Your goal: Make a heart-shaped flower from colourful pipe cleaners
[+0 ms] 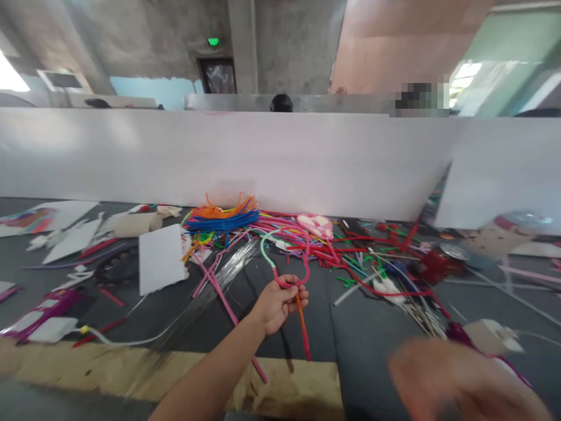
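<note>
My left hand (280,304) pinches a pipe-cleaner shape (305,266) above the middle of the table. Its loop is mint green on the left and pink on the right, and an orange-red stem (303,327) hangs below my fingers. At the lower right, my right hand (464,380) is smeared by motion, so its fingers cannot be made out. Close to it lies a white block with a cord (493,336). Behind the held loop are piled pipe cleaners, with a blue bundle (223,221) and a pink-and-white heart-like piece (315,225).
White panels (263,158) stand along the table's back. To the left are a white card (162,260), a cardboard roll (137,224) and a purple device (48,310). A red can (445,263) stands at right, near loose wires. A pale wooden strip (175,374) runs along the front.
</note>
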Demonstrator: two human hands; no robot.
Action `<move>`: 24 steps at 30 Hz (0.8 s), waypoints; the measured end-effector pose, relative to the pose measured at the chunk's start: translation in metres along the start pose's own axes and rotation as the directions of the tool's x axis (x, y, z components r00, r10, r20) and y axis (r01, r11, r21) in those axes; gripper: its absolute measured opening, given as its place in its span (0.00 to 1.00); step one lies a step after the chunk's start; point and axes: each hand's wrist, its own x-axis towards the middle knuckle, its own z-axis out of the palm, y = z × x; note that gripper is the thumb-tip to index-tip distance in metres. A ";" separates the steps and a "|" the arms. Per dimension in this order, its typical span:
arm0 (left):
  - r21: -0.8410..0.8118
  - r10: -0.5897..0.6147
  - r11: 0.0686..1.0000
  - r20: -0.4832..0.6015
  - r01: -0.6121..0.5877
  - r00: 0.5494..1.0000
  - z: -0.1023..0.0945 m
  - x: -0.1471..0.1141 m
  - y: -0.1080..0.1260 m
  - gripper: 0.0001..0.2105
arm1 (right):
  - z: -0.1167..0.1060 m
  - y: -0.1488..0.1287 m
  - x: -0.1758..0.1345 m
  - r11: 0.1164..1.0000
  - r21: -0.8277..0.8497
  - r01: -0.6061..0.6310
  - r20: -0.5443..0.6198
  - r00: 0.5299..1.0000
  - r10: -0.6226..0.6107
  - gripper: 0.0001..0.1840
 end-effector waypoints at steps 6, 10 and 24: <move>0.171 -0.140 0.975 -0.014 0.140 0.990 0.003 -0.013 -0.004 0.06 | 0.004 0.073 0.034 0.768 -0.293 -0.570 0.261 0.725 0.637 0.13; 0.261 -0.195 0.945 -0.032 0.196 0.980 -0.012 -0.011 -0.009 0.09 | 0.030 0.103 0.034 0.638 -0.450 -0.625 0.188 0.632 0.752 0.10; 0.093 0.000 0.996 -0.050 0.005 0.999 -0.033 -0.022 0.041 0.10 | 0.023 0.108 0.044 0.533 -0.412 -0.739 -0.026 0.594 0.804 0.12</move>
